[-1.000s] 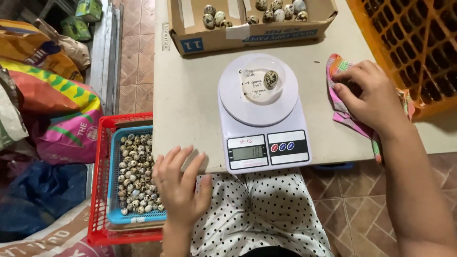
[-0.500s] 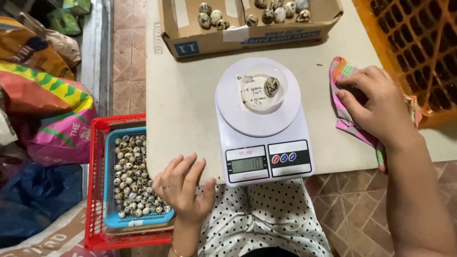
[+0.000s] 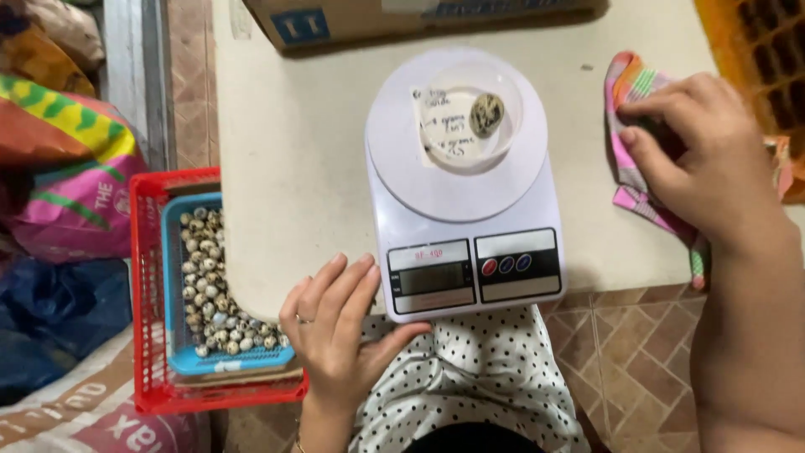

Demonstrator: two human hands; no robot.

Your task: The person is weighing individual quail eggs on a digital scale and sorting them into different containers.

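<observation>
A white digital kitchen scale (image 3: 470, 243) stands on the pale table (image 3: 293, 143). One speckled quail egg (image 3: 486, 114) lies in a shallow clear dish on the scale's round platform. My left hand (image 3: 340, 331) rests at the table's near edge, just left of the scale's display, fingers spread and holding nothing. My right hand (image 3: 700, 155) presses on a pink striped cloth (image 3: 641, 180) lying on the table at the right, fingers curled into the fabric.
A blue tray (image 3: 222, 356) filled with several speckled quail eggs sits inside a red basket (image 3: 147, 319) on the floor at the left. A cardboard box (image 3: 335, 21) stands at the table's far edge. An orange crate (image 3: 763, 50) is at the right. Coloured sacks lie at the left.
The view has drawn closer to the scale. My left hand has come up from beside the egg tray to the table edge by the scale. My right hand stays on the cloth.
</observation>
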